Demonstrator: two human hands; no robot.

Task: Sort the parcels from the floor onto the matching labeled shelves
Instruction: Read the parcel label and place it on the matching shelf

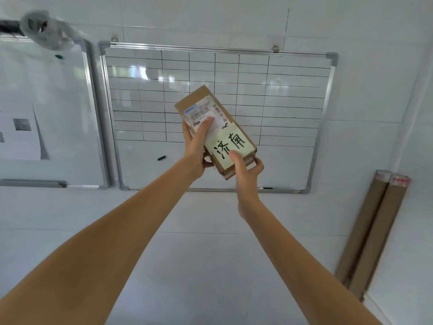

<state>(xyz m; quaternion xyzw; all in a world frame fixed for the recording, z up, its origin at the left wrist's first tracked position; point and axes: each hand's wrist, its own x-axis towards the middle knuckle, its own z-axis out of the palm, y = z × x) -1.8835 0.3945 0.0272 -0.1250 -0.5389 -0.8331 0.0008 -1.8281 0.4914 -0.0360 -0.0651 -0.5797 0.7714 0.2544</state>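
The left hand (198,146) grips the cardboard parcel (214,130) at its left edge, thumb on the shipping label (206,112). The right hand (246,168) holds its near end, thumb on the yellow note (230,144). The parcel is held up in front of the gridded whiteboard (281,90). To sort well, the person should probably read the note first and keep both grips firm. The long axis runs from near-right to far-left, the labelled face towards the camera.

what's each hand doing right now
Left hand: grips the cardboard parcel, thumb on its shipping label.
Right hand: grips the same parcel's near end.
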